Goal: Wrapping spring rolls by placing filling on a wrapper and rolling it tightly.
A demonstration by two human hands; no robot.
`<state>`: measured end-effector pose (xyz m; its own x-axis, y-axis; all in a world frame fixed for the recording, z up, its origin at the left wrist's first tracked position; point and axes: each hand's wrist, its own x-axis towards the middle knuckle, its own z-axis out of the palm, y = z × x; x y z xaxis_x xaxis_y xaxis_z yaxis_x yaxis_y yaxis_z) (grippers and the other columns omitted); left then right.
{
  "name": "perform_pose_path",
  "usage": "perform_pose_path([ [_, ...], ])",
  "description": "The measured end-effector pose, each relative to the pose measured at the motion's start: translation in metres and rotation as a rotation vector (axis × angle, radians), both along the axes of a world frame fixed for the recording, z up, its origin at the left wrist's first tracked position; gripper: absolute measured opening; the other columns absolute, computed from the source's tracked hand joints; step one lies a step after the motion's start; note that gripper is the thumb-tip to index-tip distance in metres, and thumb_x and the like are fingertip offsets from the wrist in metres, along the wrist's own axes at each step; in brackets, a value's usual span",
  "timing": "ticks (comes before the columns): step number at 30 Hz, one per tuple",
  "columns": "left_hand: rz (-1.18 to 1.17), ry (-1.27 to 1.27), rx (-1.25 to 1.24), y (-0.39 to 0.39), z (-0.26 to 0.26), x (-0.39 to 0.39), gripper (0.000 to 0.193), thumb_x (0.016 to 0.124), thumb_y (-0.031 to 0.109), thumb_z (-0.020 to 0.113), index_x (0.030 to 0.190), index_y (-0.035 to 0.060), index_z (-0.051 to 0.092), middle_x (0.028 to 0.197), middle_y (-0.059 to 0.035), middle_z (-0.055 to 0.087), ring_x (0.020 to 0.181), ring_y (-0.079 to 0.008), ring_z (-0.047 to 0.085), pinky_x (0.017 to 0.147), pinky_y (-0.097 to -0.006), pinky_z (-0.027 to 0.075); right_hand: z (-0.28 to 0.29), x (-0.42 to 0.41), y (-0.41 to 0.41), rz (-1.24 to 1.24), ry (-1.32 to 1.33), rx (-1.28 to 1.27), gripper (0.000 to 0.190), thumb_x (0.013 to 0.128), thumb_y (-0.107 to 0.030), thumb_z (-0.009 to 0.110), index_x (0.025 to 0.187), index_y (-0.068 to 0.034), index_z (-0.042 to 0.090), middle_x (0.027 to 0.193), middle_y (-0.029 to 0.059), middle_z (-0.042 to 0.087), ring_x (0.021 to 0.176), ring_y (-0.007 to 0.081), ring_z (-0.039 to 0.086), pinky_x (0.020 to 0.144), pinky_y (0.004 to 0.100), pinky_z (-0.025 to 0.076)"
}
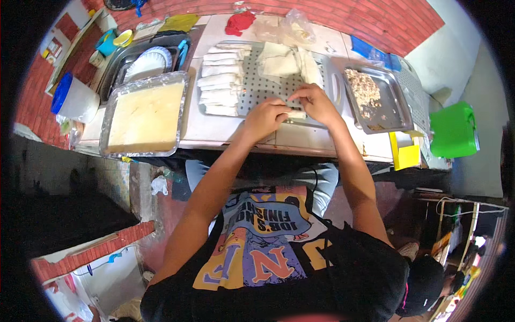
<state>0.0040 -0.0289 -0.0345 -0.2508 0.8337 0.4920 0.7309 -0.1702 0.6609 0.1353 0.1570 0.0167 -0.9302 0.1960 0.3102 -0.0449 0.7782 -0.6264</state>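
On a perforated grey tray (263,89), my left hand (266,116) rests its fingers on a pale wrapped roll (297,114) at the near edge. My right hand (315,102) is just above and right of that roll, fingers bent and apart, with nothing clearly held. A column of several white rolls (219,80) lies along the tray's left side. Beyond my hands are a stack of thin wrapper sheets (278,60) and a folded strip of sheets (309,66). To the right, a metal pan (396,104) holds a crumbly chopped filling (363,87).
At left, a tray with a pale yellow slab (147,114) stands before a black basin (106,86) with paper plates (149,62). A blue-lidded tub (80,98) is at far left. A plastic bag (299,26) and red cloth (239,23) lie behind; a green container (452,131) is right.
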Motion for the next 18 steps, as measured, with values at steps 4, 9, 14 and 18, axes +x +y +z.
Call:
perform_pose_path([
  [4,-0.016,0.006,-0.023,0.001,0.002,0.002,0.017,0.091,0.013,0.075,0.106,0.0053,0.080,0.107,-0.0131,0.075,0.104,-0.0355,0.069,0.091,-0.0455,0.056,-0.015,0.024,0.004,-0.043,-0.068,0.042,0.039,0.080,0.005,0.062,0.105,-0.015,0.084,0.113,0.0134,0.074,0.114,0.0365,0.063,0.106,0.0468,0.048],
  [9,-0.005,0.042,-0.081,0.000,0.004,0.004,0.021,0.094,0.014,0.077,0.112,0.0037,0.080,0.111,-0.0128,0.075,0.104,-0.0359,0.071,0.093,-0.0427,0.056,-0.015,0.035,0.003,-0.035,-0.053,0.092,0.040,0.080,0.006,0.064,0.105,-0.017,0.085,0.113,0.0120,0.074,0.115,0.0353,0.063,0.107,0.0461,0.048],
  [14,0.005,0.044,-0.111,0.000,0.008,0.005,0.022,0.095,0.016,0.077,0.113,0.0039,0.080,0.113,-0.0125,0.076,0.105,-0.0354,0.071,0.095,-0.0428,0.056,-0.023,0.045,0.025,-0.013,-0.055,0.205,0.037,0.082,0.002,0.067,0.109,-0.017,0.084,0.119,0.0096,0.073,0.117,0.0350,0.063,0.106,0.0449,0.048],
  [18,0.011,0.046,-0.134,-0.001,0.009,0.003,0.022,0.095,0.016,0.077,0.113,0.0041,0.080,0.114,-0.0123,0.076,0.106,-0.0353,0.071,0.096,-0.0431,0.055,-0.012,0.039,0.005,-0.041,-0.045,0.151,0.033,0.087,0.001,0.068,0.112,-0.015,0.083,0.120,0.0126,0.071,0.119,0.0354,0.061,0.107,0.0437,0.047],
])
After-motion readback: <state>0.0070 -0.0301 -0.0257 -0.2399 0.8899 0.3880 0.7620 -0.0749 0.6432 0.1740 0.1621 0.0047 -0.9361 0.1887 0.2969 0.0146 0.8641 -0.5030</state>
